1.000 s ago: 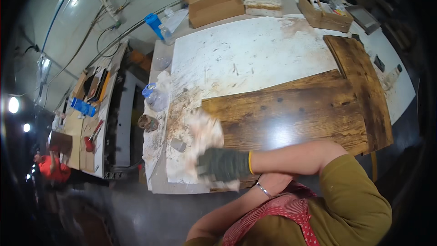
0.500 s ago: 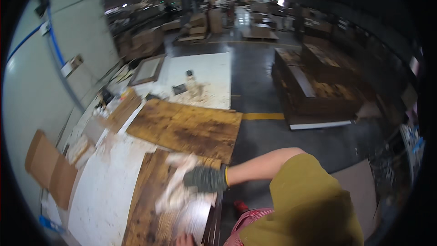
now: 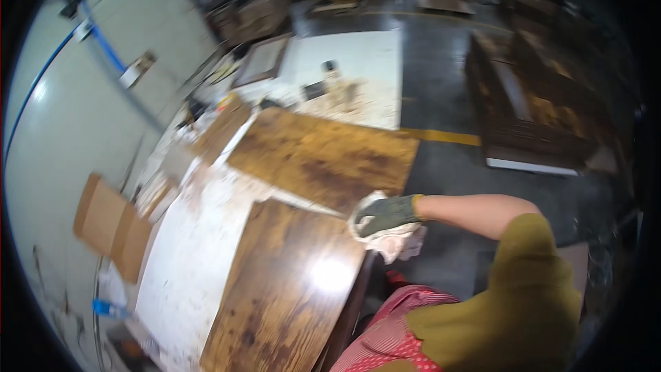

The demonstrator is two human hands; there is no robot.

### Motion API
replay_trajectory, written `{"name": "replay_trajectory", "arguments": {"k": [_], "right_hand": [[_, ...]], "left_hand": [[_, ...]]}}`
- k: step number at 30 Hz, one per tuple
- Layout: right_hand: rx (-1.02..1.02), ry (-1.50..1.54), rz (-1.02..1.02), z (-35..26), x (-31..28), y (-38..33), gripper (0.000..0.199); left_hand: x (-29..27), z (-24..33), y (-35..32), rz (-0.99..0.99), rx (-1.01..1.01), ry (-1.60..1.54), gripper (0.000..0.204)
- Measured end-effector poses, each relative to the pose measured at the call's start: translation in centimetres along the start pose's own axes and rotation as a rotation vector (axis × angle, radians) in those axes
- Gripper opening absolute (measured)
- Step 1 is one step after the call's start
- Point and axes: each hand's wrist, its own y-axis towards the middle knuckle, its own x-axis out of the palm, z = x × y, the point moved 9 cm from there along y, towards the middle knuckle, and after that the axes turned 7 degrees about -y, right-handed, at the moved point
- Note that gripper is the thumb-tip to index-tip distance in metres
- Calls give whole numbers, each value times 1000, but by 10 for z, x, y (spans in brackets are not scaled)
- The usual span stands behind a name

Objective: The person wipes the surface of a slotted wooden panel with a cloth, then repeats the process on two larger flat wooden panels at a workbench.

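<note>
Gloved right hand (image 3: 387, 215), in a dark grey-green work glove, pressed down on a crumpled white stained cloth (image 3: 392, 240) at the 3 o'clock corner of the near dark-stained wooden panel (image 3: 289, 282). Fingers curled over the cloth and closed on it, with part of the fabric hanging past the panel's edge toward 5 o'clock. Left hand out of view; grip not to be judged.

Risks, as judgement only:
- Cloth sliding off the corner and dropping to the dark concrete floor (image 3: 441, 83), owing to the overhang and the glossy wet sheen at 6 o'clock of the hand.
- Uneven or smeared finish on the near panel, from a bunched cloth dragged across the bright wet patch.
- Loss of balance or a snagged red patterned apron (image 3: 396, 334) against the panel edge, given the long reach across the body.
- Stain carried onto the white paper-covered workbench (image 3: 200, 234), already blotched at 9 o'clock of the panel.

Count:
- Gloved hands visible: one.
- Cloths: one.
- Stained wooden panels on the bench: two, the near one and a second mottled brown panel (image 3: 323, 158) at 12 o'clock of it.
- Flat brown cardboard pieces (image 3: 110, 224) against the pale wall at 9 o'clock: two, touching.
- Small blue object (image 3: 107, 308) at 8 o'clock: one, too blurred to identify.
- Stack of dark boards (image 3: 530, 110) at 2 o'clock: one, number of boards not countable.
</note>
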Motion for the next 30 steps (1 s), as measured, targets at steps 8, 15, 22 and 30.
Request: {"name": "replay_trajectory", "arguments": {"k": [8, 15, 22, 30], "right_hand": [[467, 669, -317, -5, 56, -16, 31], [744, 1722, -268, -34, 21, -119, 29], [934, 1920, -318, -34, 76, -271, 37], [1178, 1998, 464, -24, 78, -332, 32]], "left_hand": [[-25, -97, 38, 175, -463, -236, 64], [-41, 130, 102, 232, 383, -367, 40], [186, 460, 131, -196, 732, -119, 55], [453, 629, 60, -481, 1029, 226, 77]]}}
